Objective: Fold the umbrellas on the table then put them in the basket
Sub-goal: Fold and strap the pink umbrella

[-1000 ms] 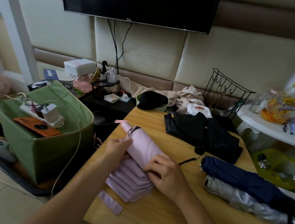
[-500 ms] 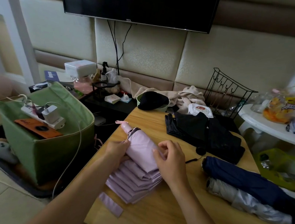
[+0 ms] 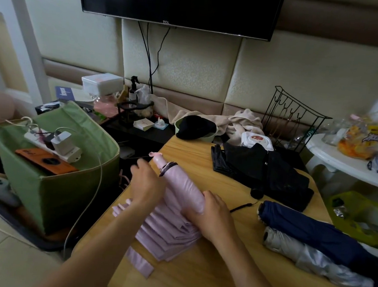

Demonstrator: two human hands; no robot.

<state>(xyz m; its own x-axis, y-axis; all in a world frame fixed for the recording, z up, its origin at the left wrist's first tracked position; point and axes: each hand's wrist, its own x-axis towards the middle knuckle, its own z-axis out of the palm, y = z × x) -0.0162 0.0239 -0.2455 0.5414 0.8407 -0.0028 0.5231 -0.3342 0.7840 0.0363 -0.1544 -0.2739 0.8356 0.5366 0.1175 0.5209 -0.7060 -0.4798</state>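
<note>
Pink folding umbrella (image 3: 179, 188): lies on the wooden table (image 3: 194, 276) close to its left edge, handle end pointing toward the far left corner, canopy partly rolled round the shaft, the unrolled panels fanned in flat pleats toward the near edge; closing strap (image 3: 140, 262) trails loose on the tabletop below the pleats. Right hand (image 3: 213, 216): fingers curled over the rolled part at its lower end, apparently pinning the roll so it does not spring open. Left hand (image 3: 145, 185): on the left side of the roll, over the loose panels, fingers partly spread; whether it pinches fabric or only presses it cannot be told. Judged stage: rolling in hand, strap not yet fastened. Black umbrella (image 3: 265, 175): far half of the table, canopy slack and unfolded, wrist cord lying toward the pink one. Navy umbrella (image 3: 319, 232) and silver umbrella (image 3: 315, 259): side by side, touching, along the right edge, loosely gathered, neither visibly strapped. Green fabric basket (image 3: 49, 190): on the floor just beside the table's left edge, within easy reach for dropping; a power strip with charger (image 3: 55, 143) and an orange-brown flat case (image 3: 45, 160) lie across its top, so room inside looks partly blocked. Beyond: wall-mounted television (image 3: 179, 3), wire rack (image 3: 293, 120), white side table (image 3: 351, 162) to the right
</note>
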